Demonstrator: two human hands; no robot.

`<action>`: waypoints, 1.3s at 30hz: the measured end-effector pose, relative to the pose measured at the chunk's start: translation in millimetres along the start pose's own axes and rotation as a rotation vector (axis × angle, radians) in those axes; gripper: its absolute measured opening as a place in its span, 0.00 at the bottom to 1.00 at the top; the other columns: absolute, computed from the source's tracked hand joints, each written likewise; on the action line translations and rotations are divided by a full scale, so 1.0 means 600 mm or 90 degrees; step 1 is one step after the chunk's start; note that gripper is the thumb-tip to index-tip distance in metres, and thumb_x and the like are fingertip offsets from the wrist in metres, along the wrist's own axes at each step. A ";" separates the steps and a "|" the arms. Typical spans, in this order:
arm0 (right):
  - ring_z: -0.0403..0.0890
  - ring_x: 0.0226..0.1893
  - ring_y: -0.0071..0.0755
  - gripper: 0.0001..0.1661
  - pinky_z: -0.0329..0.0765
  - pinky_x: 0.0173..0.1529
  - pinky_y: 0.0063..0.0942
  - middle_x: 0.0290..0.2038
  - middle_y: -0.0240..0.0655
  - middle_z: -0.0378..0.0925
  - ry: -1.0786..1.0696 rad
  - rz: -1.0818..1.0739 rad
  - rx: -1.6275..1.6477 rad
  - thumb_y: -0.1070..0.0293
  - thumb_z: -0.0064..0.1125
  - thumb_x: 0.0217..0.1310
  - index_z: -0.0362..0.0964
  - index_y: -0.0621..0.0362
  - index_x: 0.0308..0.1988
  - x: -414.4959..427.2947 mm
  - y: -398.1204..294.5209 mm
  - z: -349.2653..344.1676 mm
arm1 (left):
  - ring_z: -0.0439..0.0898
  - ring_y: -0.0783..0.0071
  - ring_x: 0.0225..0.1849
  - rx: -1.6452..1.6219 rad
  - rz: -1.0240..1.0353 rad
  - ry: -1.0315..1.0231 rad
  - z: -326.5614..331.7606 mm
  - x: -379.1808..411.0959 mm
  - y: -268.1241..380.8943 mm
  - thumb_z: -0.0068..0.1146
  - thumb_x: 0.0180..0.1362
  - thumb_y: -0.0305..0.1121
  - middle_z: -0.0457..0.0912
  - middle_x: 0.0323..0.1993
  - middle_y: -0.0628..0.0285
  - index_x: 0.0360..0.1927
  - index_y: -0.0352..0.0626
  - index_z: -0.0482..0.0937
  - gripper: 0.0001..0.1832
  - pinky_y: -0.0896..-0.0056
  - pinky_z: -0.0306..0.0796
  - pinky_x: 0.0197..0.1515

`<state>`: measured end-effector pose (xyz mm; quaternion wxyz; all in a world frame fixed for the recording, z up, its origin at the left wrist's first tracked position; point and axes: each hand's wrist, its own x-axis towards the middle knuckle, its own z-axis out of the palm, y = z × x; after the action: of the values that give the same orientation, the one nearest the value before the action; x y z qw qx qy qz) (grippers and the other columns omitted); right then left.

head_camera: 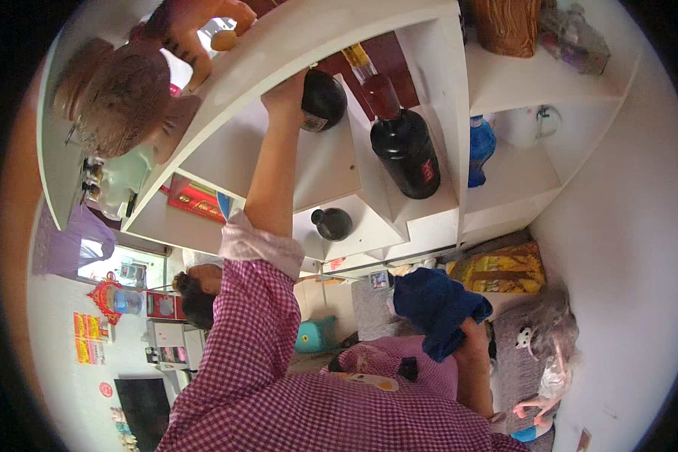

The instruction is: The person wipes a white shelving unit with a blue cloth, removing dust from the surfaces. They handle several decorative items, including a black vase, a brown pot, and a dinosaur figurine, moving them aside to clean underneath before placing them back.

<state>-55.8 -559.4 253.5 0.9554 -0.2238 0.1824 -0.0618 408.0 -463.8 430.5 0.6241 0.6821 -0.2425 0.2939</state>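
Raised into a white shelf compartment, my left hand [284,93] is at the side of a round black bottle [324,101] and appears to grip it. The shelf edge and the bottle hide its fingertips. The bottle bears a small pale label. Lower down on the right, my right hand [470,340] clutches a bunched dark blue cloth [438,305] in front of my body. A large black bottle [405,152] with a reddish-brown neck and a yellow top stands right of the left hand. A small black round bottle [334,224] sits on a lower step.
The white shelf unit [231,93] has upright panels and a curved front edge. A brown carved ornament [121,101] stands upper left, a blue vase-like object [480,151] at right. Another person's head [199,291] shows below left. A teal bin [315,334] is farther down.
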 end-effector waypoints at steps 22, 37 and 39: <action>0.65 0.52 0.54 0.31 0.64 0.56 0.44 0.57 0.46 0.62 -0.089 -0.619 -0.350 0.70 0.68 0.34 0.75 0.48 0.47 0.338 0.091 0.588 | 0.62 0.36 0.63 0.295 -0.001 -0.162 -0.354 -0.225 0.336 0.62 0.47 0.46 0.56 0.67 0.42 0.28 0.42 0.77 0.17 0.41 0.68 0.54; 0.66 0.56 0.49 0.27 0.67 0.59 0.41 0.53 0.44 0.67 -0.032 -0.315 -0.384 0.64 0.65 0.42 0.76 0.57 0.47 0.614 0.000 0.715 | 0.59 0.40 0.65 0.270 -0.062 -0.105 -0.427 -0.257 0.367 0.62 0.50 0.47 0.54 0.68 0.44 0.30 0.45 0.75 0.17 0.43 0.65 0.59; 0.67 0.56 0.46 0.28 0.68 0.58 0.39 0.51 0.44 0.69 -0.081 -0.332 -0.362 0.64 0.66 0.41 0.76 0.57 0.47 0.598 0.004 0.706 | 0.59 0.40 0.65 0.277 -0.065 -0.089 -0.439 -0.263 0.374 0.61 0.51 0.46 0.55 0.68 0.45 0.30 0.45 0.74 0.16 0.43 0.64 0.59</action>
<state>435.7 -457.3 490.5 0.8167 -0.5220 0.0698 -0.2357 113.4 -230.8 491.2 0.4583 0.8306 -0.1812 0.2593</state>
